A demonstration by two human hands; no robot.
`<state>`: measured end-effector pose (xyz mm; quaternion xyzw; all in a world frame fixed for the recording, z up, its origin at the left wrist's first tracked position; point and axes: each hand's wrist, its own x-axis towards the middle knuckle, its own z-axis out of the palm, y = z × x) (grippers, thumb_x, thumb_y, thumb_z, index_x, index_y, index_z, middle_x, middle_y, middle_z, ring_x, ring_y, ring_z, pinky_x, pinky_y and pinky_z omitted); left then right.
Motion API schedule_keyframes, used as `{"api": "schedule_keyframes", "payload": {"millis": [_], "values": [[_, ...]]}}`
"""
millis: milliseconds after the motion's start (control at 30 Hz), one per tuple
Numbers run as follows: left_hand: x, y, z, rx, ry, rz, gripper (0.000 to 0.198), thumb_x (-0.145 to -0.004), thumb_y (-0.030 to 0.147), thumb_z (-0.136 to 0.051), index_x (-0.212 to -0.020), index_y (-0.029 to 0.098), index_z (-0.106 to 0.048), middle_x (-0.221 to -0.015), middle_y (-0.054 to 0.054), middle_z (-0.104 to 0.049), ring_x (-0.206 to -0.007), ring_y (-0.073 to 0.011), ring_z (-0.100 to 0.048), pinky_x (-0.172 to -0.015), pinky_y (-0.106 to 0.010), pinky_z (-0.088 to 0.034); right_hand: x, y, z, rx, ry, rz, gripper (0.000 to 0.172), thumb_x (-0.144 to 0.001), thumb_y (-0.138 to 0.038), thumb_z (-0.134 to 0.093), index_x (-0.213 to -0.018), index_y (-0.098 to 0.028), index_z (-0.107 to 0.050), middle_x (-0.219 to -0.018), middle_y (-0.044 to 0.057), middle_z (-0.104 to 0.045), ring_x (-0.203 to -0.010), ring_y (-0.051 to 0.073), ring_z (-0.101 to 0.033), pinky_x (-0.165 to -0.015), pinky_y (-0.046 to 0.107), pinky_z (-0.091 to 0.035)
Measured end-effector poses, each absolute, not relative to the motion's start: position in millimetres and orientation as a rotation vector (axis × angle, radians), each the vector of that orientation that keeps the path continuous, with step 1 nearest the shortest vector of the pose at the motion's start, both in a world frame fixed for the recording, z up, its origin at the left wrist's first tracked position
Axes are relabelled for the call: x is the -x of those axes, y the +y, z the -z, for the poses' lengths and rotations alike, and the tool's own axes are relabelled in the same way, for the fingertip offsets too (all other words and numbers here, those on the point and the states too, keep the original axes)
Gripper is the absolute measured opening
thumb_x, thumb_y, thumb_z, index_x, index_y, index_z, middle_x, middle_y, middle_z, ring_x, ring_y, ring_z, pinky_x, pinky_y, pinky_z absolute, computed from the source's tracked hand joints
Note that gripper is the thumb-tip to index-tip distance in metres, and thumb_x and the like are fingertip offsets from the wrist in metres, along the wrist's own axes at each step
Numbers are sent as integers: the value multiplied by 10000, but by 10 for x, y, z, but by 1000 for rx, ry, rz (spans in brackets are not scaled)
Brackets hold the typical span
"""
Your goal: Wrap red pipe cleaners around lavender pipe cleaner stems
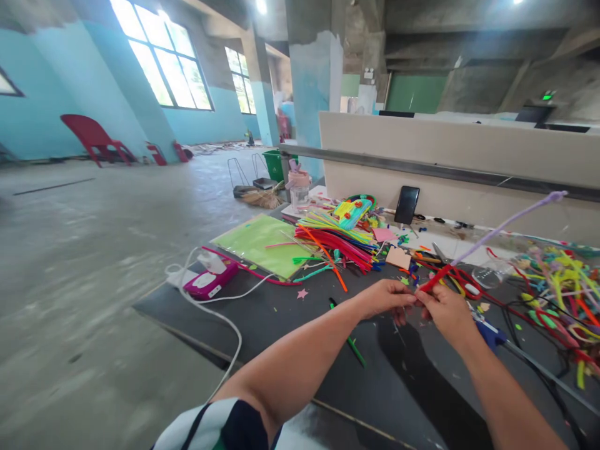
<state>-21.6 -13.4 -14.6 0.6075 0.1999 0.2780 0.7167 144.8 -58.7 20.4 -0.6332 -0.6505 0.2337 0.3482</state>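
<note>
A lavender pipe cleaner stem [506, 232], wrapped in red at its lower end and knobbed at its tip, slants up to the right above the table. My right hand [447, 312] is closed around the red lower part. My left hand [385, 296] meets it there, thumb and fingers pinched at the red end; the exact contact is partly hidden. Below my left forearm lies a thin green stick [355, 351]. Just beside my right wrist is a blue-handled tool [490, 334], probably a glue gun, partly covered by the arm.
Bundled pipe cleaners [335, 240] lie behind my hands, with a green sheet [262, 244] to their left. A magenta power strip [210, 279] trails a white cable. A phone [407, 205] leans at the back. Scissors [440, 253] and a tangled pipe cleaner pile [562, 287] lie right.
</note>
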Motion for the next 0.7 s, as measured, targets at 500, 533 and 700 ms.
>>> {"api": "schedule_keyframes", "payload": {"millis": [500,533,700], "values": [[394,190,42,-1660,1199,-986,319,-851,381,-451,-975,105,-553,-819,-80,-650,-637,-115,-643,-568,-216,-511,-1621,-325,198,1619,-1851,-115,160,-847,-243,-442,-789,-173,-573,-783,93,-679,-765,208,-633,-687,287,-416],[446,271,-7,-1711,1312,-948,299,-863,328,-431,-1010,97,-550,-840,-90,-658,-671,-124,-651,-586,-219,-512,-1642,-310,220,1619,-1855,-101,163,-852,-244,-438,-796,-172,-574,-787,94,-678,-777,208,-632,-693,286,-415],[831,890,-394,-1950,1777,-730,243,-829,234,-478,-996,116,-609,-866,-81,-672,-867,-192,-634,-723,-265,-497,-1645,-291,268,1645,-1874,-64,171,-867,-243,-432,-870,-159,-581,-813,90,-671,-835,199,-623,-718,269,-410]]}}
